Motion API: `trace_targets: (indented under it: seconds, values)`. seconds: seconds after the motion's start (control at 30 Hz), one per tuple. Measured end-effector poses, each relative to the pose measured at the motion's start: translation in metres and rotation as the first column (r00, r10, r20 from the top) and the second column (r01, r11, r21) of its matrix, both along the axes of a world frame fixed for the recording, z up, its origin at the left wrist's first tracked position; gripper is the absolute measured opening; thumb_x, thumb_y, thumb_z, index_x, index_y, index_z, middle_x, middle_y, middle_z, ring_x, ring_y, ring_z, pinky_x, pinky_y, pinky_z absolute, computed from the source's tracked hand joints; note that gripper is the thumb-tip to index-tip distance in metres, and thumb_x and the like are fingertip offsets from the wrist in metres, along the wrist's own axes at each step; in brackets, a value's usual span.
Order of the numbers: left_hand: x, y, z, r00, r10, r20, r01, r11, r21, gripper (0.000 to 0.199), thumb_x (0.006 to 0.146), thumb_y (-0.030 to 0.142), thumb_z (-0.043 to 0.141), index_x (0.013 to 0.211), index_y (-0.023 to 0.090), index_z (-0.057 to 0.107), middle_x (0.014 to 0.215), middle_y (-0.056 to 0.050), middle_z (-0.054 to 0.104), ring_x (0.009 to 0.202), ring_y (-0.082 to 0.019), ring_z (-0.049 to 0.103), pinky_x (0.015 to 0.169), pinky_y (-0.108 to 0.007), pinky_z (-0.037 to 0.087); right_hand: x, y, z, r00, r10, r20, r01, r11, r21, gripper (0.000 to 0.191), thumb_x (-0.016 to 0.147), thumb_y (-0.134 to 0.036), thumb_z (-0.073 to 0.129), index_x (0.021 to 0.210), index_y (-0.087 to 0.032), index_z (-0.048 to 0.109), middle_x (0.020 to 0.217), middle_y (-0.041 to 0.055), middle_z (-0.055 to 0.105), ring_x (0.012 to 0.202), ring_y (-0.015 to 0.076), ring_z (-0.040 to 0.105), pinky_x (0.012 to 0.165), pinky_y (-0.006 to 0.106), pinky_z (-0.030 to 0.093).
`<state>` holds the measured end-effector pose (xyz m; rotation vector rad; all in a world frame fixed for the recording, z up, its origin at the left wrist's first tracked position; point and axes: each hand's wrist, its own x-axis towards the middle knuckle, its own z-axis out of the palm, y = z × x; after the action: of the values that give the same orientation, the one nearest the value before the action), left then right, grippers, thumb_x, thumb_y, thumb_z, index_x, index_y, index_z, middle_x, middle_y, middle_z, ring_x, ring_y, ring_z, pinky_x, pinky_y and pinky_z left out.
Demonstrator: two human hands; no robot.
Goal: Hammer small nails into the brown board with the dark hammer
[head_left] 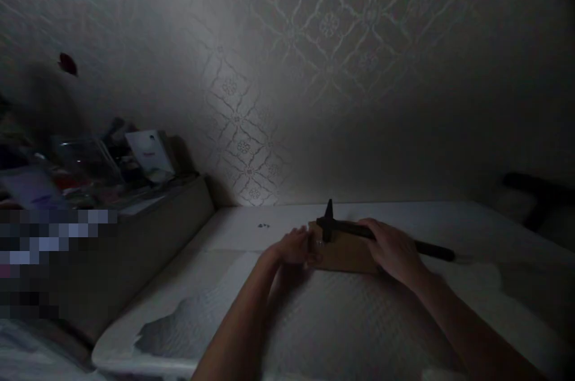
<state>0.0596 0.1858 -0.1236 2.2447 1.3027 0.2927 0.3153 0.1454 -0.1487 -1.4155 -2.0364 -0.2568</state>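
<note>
We had our right hand (398,252) closed around the middle of the hammer (350,228), its head out to the left of our grip, over the brown board (348,258), and its handle end jutting out to the right. The board lay on the white table (242,219), between our hands. Our left hand (291,247) was at the board's left edge; we could not tell whether its fingers pinched anything.
</note>
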Motion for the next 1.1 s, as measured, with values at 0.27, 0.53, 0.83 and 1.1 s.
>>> trace_targets:
  seconds: [0.27, 0.53, 0.83, 1.1]
  values:
    - [0.0027, -0.0024, 0.0047, 0.987, -0.005, -0.159, -0.003, 0.999, -0.048, 0.084, 0.071, 0.047, 0.066, 0.139, 0.014, 0.031, 0.147, -0.021, 0.02, 0.135, -0.041, 0.012, 0.107, -0.052, 0.017, -0.0008, -0.0004, 0.0001, 1.0, -0.006, -0.014, 0.006, 1.0, 0.008, 0.026, 0.082, -0.018, 0.048, 0.107, -0.024, 0.053, 0.097, 0.0032, 0.066, 0.086, 0.0195, 0.062, 0.072, 0.031, 0.044]
    - [0.0031, -0.002, 0.0038, 0.984, -0.008, -0.177, -0.001, 0.999, -0.05, 0.087, 0.07, 0.048, 0.065, 0.14, 0.013, 0.028, 0.148, -0.02, 0.019, 0.136, -0.039, 0.012, 0.107, -0.048, 0.015, -0.0002, -0.0009, -0.0005, 1.0, -0.003, -0.019, 0.003, 1.0, -0.02, 0.028, 0.082, -0.018, 0.047, 0.108, -0.025, 0.053, 0.097, 0.0021, 0.067, 0.086, 0.0193, 0.063, 0.07, 0.03, 0.044]
    - [0.0048, -0.0048, 0.0068, 0.985, 0.008, -0.17, -0.016, 0.999, -0.047, 0.084, 0.069, 0.046, 0.066, 0.139, 0.015, 0.03, 0.149, -0.018, 0.018, 0.135, -0.04, 0.015, 0.107, -0.048, 0.016, -0.0017, -0.0022, 0.0007, 0.999, -0.028, -0.019, 0.028, 0.999, -0.021, 0.024, 0.082, -0.019, 0.047, 0.105, -0.025, 0.054, 0.093, 0.0013, 0.067, 0.082, 0.0187, 0.063, 0.067, 0.029, 0.044]
    - [0.0042, -0.0025, 0.0037, 0.986, -0.003, -0.169, -0.006, 0.999, -0.052, 0.086, 0.071, 0.047, 0.065, 0.141, 0.014, 0.027, 0.148, -0.02, 0.017, 0.135, -0.04, 0.012, 0.108, -0.049, 0.014, -0.0022, -0.0033, 0.0019, 0.999, -0.004, -0.044, 0.003, 1.0, -0.021, 0.028, 0.081, -0.017, 0.047, 0.107, -0.025, 0.054, 0.097, 0.0013, 0.067, 0.085, 0.0184, 0.063, 0.069, 0.029, 0.045]
